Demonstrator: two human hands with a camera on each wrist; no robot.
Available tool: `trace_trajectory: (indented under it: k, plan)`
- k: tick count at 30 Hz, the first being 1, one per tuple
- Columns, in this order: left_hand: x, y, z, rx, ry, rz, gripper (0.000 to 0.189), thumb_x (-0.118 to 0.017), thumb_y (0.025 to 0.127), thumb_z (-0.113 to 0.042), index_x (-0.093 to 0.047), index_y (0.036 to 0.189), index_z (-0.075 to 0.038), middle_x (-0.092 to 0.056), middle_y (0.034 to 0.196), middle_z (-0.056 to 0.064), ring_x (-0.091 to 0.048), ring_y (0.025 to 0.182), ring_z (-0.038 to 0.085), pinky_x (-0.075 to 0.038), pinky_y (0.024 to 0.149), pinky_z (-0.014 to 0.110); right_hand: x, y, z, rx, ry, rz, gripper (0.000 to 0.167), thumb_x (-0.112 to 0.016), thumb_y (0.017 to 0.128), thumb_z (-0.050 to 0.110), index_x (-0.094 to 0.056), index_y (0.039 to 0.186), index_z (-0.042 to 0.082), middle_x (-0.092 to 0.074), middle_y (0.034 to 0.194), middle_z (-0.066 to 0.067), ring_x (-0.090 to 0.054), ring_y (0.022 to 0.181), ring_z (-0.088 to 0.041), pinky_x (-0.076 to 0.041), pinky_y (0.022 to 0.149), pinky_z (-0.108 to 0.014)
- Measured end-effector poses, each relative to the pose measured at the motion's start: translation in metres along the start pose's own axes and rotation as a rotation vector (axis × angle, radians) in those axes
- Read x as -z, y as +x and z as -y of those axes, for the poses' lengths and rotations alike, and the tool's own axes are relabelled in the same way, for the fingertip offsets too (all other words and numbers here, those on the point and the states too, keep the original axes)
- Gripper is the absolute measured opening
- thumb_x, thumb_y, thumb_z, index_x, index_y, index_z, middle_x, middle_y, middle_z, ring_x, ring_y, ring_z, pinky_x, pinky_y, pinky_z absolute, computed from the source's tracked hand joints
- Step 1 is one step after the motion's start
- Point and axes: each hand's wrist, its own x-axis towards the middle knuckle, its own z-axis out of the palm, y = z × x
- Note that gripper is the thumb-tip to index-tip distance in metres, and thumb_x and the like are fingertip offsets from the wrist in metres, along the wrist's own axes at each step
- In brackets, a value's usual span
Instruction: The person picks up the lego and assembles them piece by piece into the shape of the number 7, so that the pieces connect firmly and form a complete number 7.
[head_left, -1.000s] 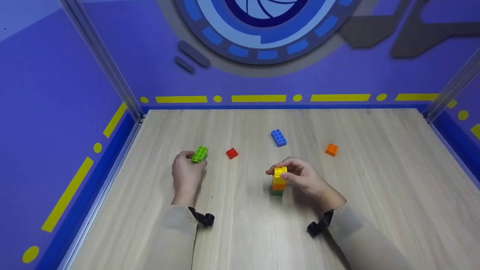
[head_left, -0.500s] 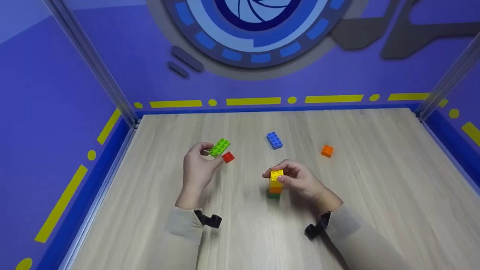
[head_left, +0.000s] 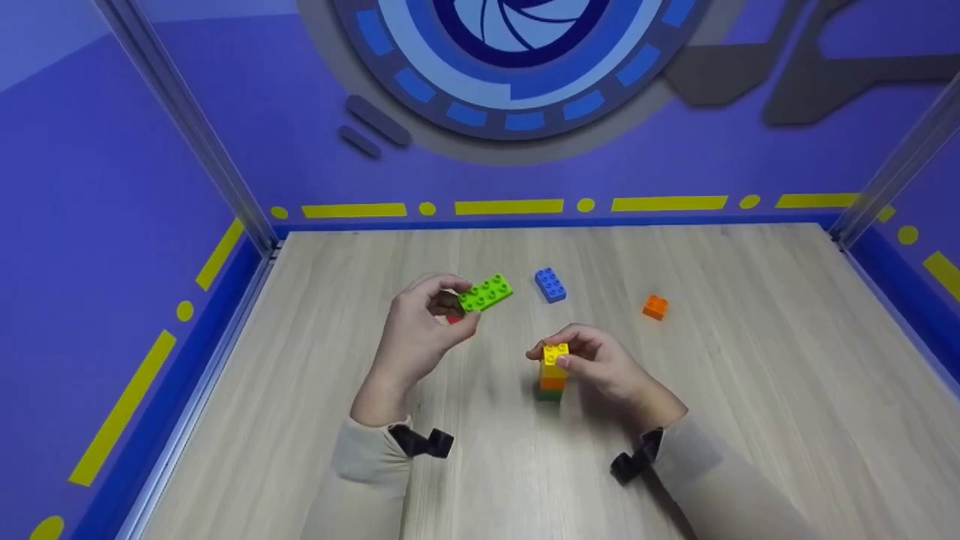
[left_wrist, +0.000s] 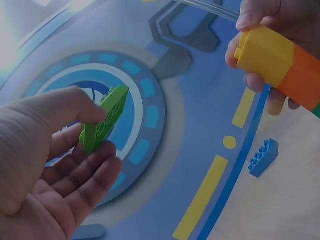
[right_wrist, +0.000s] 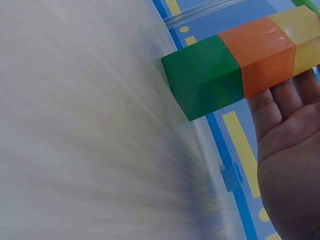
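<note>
My left hand [head_left: 415, 330] pinches a flat bright-green toy brick [head_left: 486, 294] by its near end, raised off the table and tilted. In the left wrist view the green brick [left_wrist: 106, 119] sits between thumb and fingers. Just right of centre, my right hand [head_left: 611, 367] grips a small upright tower by its yellow top brick [head_left: 555, 356]. Beneath the yellow is an orange brick [right_wrist: 260, 57], and a dark-green brick [right_wrist: 205, 80] forms the bottom. A red brick [head_left: 453, 319] lies mostly hidden behind my left hand.
A blue brick [head_left: 550, 286] lies beyond the tower, towards the back of the wooden table [head_left: 765, 360]. Farther right is a small orange brick [head_left: 655, 307]. Blue-purple printed panels [head_left: 225, 45] wall the table at the back and both sides.
My left hand has carried the green brick rightwards, past and over the red brick, and turned it. My right hand keeps holding the tower in nearly the same spot.
</note>
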Motion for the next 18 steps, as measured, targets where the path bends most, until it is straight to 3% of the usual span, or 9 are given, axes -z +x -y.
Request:
trace_trajectory:
  k: [8, 18]
  plan:
    - [-0.004, -0.004, 0.0, -0.063, 0.021, 0.082, 0.032, -0.089, 0.095, -0.009, -0.082, 0.125, -0.016, -0.076, 0.126, 0.001, -0.076, 0.103, 0.015, -0.069, 0.095, 0.043, 0.0, -0.001, 0.0, 0.002, 0.023, 0.0, 0.029, -0.053, 0.115, -0.004, -0.067, 0.14, -0.001, -0.08, 0.14, -0.003, -0.075, 0.136, -0.017, -0.058, 0.12, -0.029]
    - [-0.014, -0.008, 0.0, -0.092, 0.025, 0.181, 0.031, -0.088, 0.096, -0.007, -0.083, 0.127, -0.012, -0.075, 0.127, 0.002, -0.077, 0.108, 0.015, -0.067, 0.102, 0.031, -0.004, 0.002, -0.001, -0.004, 0.0, -0.019, 0.026, -0.061, 0.113, -0.002, -0.067, 0.138, -0.006, -0.082, 0.136, -0.003, -0.076, 0.133, -0.017, -0.061, 0.116, -0.028]
